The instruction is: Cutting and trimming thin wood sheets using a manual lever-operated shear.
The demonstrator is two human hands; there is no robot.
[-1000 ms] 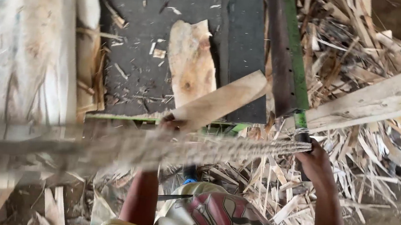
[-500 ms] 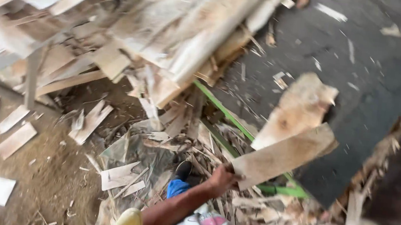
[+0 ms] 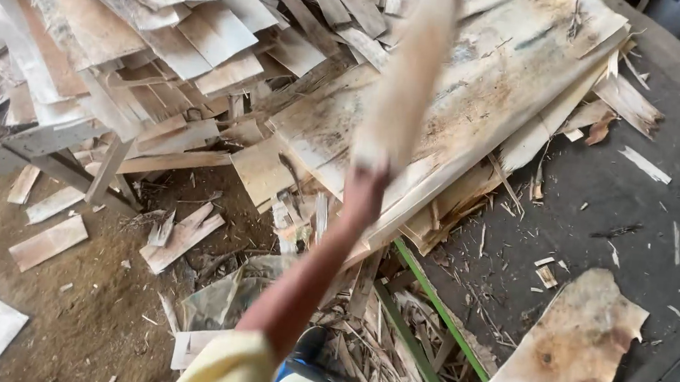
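Observation:
My left hand (image 3: 364, 187) is stretched out forward and closed on a pale strip of wood veneer (image 3: 409, 71), which is blurred by motion and points up over the heap. Beneath it lies a big pile of thin veneer sheets and offcuts (image 3: 204, 39), with one wide stained sheet (image 3: 506, 82) sloping down toward me. My yellow sleeve (image 3: 227, 370) shows at the bottom. My right hand is out of the picture.
A dark conveyor surface (image 3: 653, 218) runs along the right, with a ragged brown veneer piece (image 3: 571, 354) on it. A green frame rail (image 3: 437, 313) borders it. Scrap strips (image 3: 48, 241) lie on the dirt floor (image 3: 78, 315) at left.
The view has swung left toward the scrap heap. My left arm has swung up and forward with the wood strip. The right hand seen a second ago is gone from view.

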